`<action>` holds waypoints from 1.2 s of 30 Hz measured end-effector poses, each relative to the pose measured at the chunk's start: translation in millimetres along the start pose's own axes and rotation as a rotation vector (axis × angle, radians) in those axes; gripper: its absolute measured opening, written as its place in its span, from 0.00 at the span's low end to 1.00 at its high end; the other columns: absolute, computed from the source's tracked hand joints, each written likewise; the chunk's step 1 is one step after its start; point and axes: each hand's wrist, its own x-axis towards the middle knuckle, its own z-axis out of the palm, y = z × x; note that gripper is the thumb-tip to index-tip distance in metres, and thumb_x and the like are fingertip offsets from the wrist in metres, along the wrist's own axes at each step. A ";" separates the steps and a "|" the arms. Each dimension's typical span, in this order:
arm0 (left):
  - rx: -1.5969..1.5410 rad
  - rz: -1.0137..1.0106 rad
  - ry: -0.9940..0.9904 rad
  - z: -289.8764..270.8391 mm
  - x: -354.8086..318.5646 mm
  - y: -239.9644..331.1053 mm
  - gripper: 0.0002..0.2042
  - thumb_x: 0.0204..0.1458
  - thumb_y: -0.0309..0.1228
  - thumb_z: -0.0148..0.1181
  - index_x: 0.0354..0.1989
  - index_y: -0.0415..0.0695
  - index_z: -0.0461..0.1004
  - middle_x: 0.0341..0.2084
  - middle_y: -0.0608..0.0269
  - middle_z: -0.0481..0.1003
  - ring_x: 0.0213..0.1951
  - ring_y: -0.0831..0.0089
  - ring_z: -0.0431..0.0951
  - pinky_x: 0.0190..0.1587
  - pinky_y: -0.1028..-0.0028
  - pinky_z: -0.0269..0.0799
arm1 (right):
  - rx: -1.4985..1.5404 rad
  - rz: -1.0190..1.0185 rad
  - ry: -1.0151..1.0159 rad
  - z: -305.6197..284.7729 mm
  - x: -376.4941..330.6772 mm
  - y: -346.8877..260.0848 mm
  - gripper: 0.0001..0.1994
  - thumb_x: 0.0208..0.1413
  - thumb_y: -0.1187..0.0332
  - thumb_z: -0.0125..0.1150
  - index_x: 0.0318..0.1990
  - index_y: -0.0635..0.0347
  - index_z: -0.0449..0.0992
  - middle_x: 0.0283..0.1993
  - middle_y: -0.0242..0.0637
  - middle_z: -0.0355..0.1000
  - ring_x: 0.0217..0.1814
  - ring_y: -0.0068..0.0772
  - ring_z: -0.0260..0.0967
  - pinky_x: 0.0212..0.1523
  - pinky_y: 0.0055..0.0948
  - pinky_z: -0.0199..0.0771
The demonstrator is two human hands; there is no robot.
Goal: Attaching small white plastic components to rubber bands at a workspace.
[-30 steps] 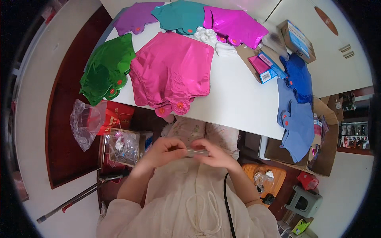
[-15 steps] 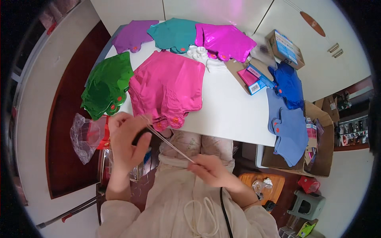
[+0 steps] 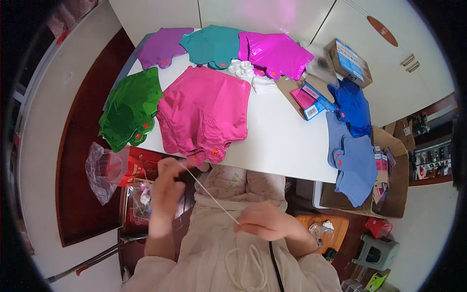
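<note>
Your left hand is closed on the upper end of a thin white strip, and your right hand pinches its lower end over your lap. The strip runs taut and slanted between them, just below the table edge and the pink foil balloon.

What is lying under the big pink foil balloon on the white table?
Under the pink foil balloon only the white table shows around its edges. Its left edge meets the green foil balloon. Anything beneath its middle is covered.
</note>
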 end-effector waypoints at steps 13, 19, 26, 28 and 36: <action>0.187 -0.034 -0.017 2.6 -9.7 -1.4 0.09 0.38 0.26 0.58 0.31 0.40 0.72 0.25 0.66 0.70 0.35 0.71 0.63 0.37 0.71 0.58 | 0.059 0.201 0.125 24.1 0.9 27.5 0.06 0.51 0.70 0.50 0.30 0.60 0.73 0.28 0.40 0.71 0.28 0.41 0.68 0.29 0.28 0.66; -0.461 -0.035 -0.552 -4.0 -29.5 -20.1 0.02 0.37 0.25 0.59 0.19 0.41 0.72 0.16 0.63 0.68 0.23 0.68 0.64 0.34 0.69 0.58 | 0.244 0.331 0.463 8.3 -1.4 22.4 0.05 0.50 0.72 0.50 0.29 0.62 0.73 0.26 0.41 0.70 0.26 0.41 0.68 0.27 0.28 0.66; 0.109 0.081 -0.147 25.8 -24.5 7.2 0.04 0.48 0.28 0.54 0.27 0.41 0.73 0.19 0.66 0.71 0.30 0.69 0.64 0.35 0.69 0.58 | 0.094 0.155 0.172 21.2 1.2 11.0 0.05 0.50 0.73 0.49 0.30 0.63 0.72 0.26 0.41 0.70 0.27 0.36 0.69 0.27 0.28 0.66; 0.317 0.262 -0.479 10.4 -22.3 -5.0 0.05 0.49 0.28 0.53 0.30 0.41 0.73 0.21 0.67 0.72 0.33 0.69 0.64 0.36 0.69 0.59 | 0.199 0.169 0.208 11.4 -2.8 2.2 0.05 0.50 0.73 0.49 0.30 0.62 0.72 0.26 0.41 0.70 0.27 0.38 0.70 0.28 0.29 0.67; -0.279 -0.127 -0.032 35.3 -29.9 4.3 0.04 0.46 0.25 0.53 0.29 0.40 0.72 0.21 0.66 0.72 0.33 0.69 0.67 0.36 0.71 0.58 | -0.006 0.139 0.212 35.6 0.6 31.4 0.06 0.50 0.73 0.49 0.30 0.63 0.72 0.26 0.41 0.70 0.28 0.39 0.70 0.27 0.29 0.67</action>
